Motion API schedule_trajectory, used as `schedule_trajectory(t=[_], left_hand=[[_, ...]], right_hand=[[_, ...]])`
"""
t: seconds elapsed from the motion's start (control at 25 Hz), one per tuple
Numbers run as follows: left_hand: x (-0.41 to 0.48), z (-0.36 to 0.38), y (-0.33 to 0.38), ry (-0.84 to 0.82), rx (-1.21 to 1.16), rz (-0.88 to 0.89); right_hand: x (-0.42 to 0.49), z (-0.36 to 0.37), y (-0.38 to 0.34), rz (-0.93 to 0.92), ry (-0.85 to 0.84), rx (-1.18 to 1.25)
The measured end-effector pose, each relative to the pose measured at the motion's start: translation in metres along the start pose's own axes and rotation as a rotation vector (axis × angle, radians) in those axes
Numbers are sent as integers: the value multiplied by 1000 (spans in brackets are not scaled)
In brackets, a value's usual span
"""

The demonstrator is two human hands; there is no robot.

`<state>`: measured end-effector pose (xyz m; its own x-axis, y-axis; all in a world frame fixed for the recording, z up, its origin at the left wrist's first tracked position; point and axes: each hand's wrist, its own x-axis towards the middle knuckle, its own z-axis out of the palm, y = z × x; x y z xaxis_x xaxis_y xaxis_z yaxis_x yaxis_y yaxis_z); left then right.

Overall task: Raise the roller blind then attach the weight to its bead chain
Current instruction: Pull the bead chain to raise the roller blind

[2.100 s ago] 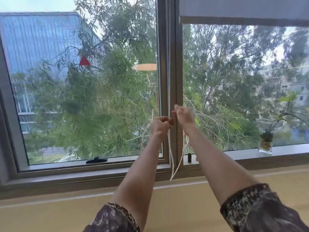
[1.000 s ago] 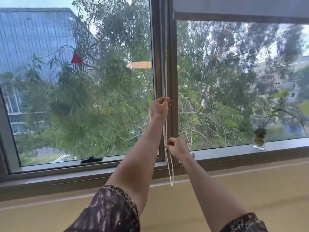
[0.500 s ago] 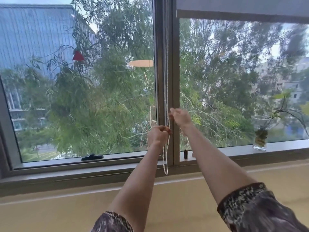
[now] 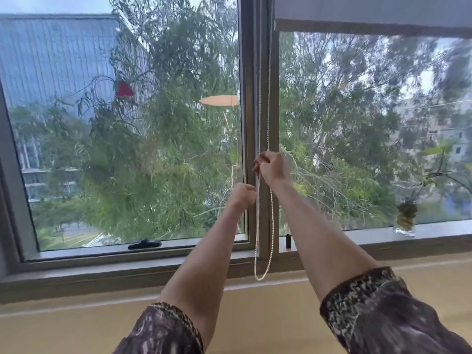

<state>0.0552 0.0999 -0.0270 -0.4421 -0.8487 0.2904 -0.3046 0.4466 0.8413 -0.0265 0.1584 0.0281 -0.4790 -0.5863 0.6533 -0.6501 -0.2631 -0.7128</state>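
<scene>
A grey roller blind [image 4: 370, 11] covers only the top of the right window pane. Its white bead chain [image 4: 265, 246] hangs as a loop in front of the centre window post. My right hand [image 4: 270, 167] is closed on the chain at mid height. Lower and to the left, my left hand [image 4: 242, 195] is a fist beside the left strand of the chain; whether it grips the strand I cannot tell. A small dark cylinder [image 4: 288, 240], possibly the weight, stands on the sill just right of the post.
A glass vase with a plant [image 4: 404, 221] stands on the right sill. A black window latch [image 4: 144, 244] sits on the left pane's lower frame. A yellow ledge [image 4: 76, 328] runs below the window.
My hands have kept pulling the chain hand over hand: my right hand went down and came back up, my left hand dropped. The blind's lower edge stays near the top.
</scene>
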Motion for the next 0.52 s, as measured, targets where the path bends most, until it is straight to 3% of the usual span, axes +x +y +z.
schedule_trajectory(t=[0.2, 0.52], left_hand=[[21, -50, 80, 141, -323, 120], [49, -61, 127, 286, -478, 190]], right_hand=[[-18, 15, 24, 20, -68, -49], [-34, 31, 36, 44, -166, -62]])
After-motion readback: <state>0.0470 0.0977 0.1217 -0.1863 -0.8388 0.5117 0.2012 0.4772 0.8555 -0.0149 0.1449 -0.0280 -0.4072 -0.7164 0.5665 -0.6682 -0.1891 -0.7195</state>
